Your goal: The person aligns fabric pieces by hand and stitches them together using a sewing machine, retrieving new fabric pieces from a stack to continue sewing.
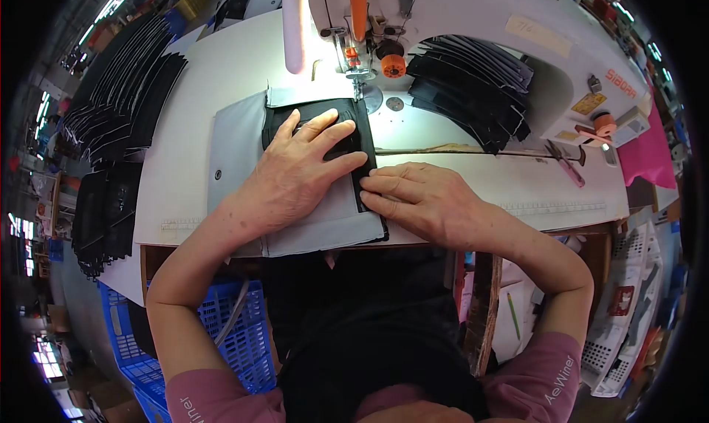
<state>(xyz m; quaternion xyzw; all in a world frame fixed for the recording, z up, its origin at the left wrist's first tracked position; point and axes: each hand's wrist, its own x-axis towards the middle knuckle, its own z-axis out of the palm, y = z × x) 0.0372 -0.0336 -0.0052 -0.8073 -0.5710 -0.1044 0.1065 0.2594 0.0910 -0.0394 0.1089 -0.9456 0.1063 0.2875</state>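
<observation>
White table (177,175), near edge: grey-and-black piece (314,234) lies flat, far right corner at the presser foot (359,74). Left hand (299,164) spread palm-down on top, grasping nothing, probably to press the layers level. Right hand (432,198): fingers bunched at the black right edge, likely steadying its line; cannot tell whether they pinch it. Beyond: machine (473,9), black stack (473,90) under its arm, second stack (125,90) far left, presumably placed within reach.
</observation>
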